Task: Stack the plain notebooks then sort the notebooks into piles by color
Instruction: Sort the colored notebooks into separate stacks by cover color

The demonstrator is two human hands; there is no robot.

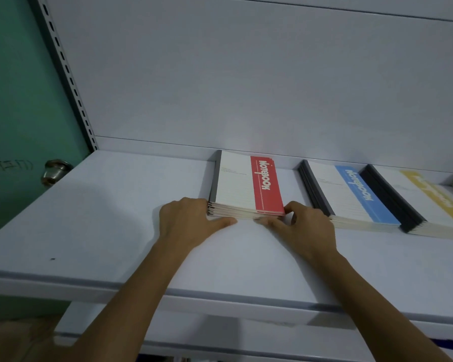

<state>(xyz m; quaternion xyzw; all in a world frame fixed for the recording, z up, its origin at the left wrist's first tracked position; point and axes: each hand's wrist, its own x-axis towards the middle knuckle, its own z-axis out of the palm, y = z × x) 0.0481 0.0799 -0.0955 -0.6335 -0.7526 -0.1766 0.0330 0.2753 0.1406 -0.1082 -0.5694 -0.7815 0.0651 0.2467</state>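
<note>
Three piles of notebooks lie in a row on a white shelf (115, 218). The red-banded pile (243, 186) is in the middle of the view, with a blue-banded pile (351, 194) to its right and a yellow-banded pile (429, 202) at the far right. My left hand (188, 220) grips the red pile's near left corner, thumb lying along its front edge. At the near right corner my right hand (306, 228) pinches the pile, fingers curled against the page edges.
The shelf's back panel (246, 87) rises right behind the piles. A slotted metal upright (71, 82) and a green door with a round knob (54, 172) stand at the left. A lower shelf edge (220, 343) runs below.
</note>
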